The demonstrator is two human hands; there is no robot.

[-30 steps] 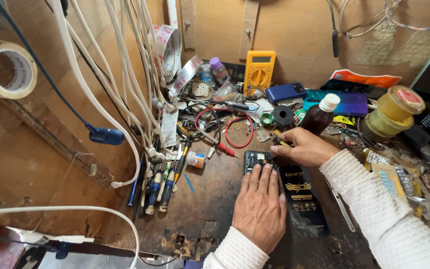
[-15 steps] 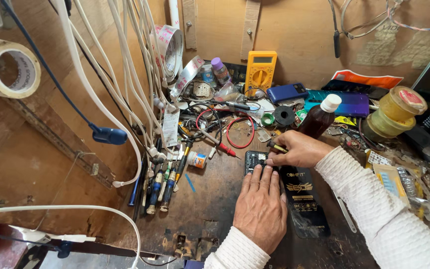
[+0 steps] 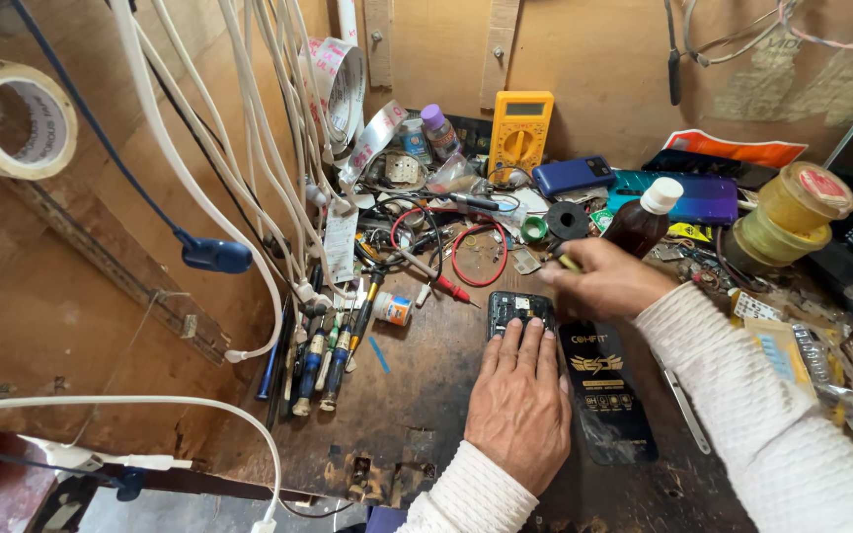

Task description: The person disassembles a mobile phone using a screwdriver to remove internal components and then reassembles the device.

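Observation:
My left hand (image 3: 519, 403) lies flat on an opened dark phone (image 3: 517, 310), fingers spread over its lower part, pressing it to the wooden bench. My right hand (image 3: 606, 278) hovers just right of the phone's top end, fingers pinched on a small yellow-tipped tool (image 3: 565, 263). A black flat package with gold print (image 3: 607, 390) lies beside my left hand, under my right wrist.
A brown bottle with a white cap (image 3: 644, 219), a yellow multimeter (image 3: 519, 131), red and black probe leads (image 3: 466, 257), phones (image 3: 573, 175), tape rolls (image 3: 790, 222) and several screwdrivers (image 3: 333, 350) crowd the bench. White cables (image 3: 249, 168) hang at left beside a masking-tape roll (image 3: 12, 118).
My right hand has lifted slightly and shifted right from the phone's top edge. My left hand stays pressed on the phone.

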